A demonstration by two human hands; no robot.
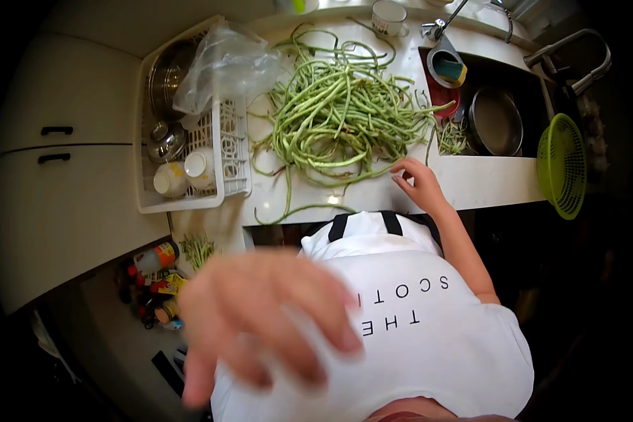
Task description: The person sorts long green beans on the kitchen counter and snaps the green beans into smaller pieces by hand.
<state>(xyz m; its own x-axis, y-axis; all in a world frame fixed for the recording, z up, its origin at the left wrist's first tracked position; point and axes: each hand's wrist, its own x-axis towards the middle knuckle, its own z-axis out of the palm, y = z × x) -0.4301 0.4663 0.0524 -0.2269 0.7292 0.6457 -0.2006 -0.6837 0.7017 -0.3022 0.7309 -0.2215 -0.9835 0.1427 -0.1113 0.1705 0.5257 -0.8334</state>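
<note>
A big tangled heap of long green beans (344,105) lies on the white counter, with a few strands trailing to its front edge. My right hand (420,184) rests over the counter at the heap's lower right, near the end of one bean. Its fingers are loosely curled, with a gap between thumb and fingertips and nothing visible in them. My left hand (267,316) is raised close to the camera and blurred. Its fingers are apart and bent downward, and it holds nothing I can see.
Left of the heap stands a white dish rack (232,151) with bowls, a lid and a clear plastic bag (225,67). Right is the sink with a metal pan (496,121) and bean pieces (453,137). A green colander (563,167) and a mug (389,17) stand nearby. Bottles (155,259) cluster lower left.
</note>
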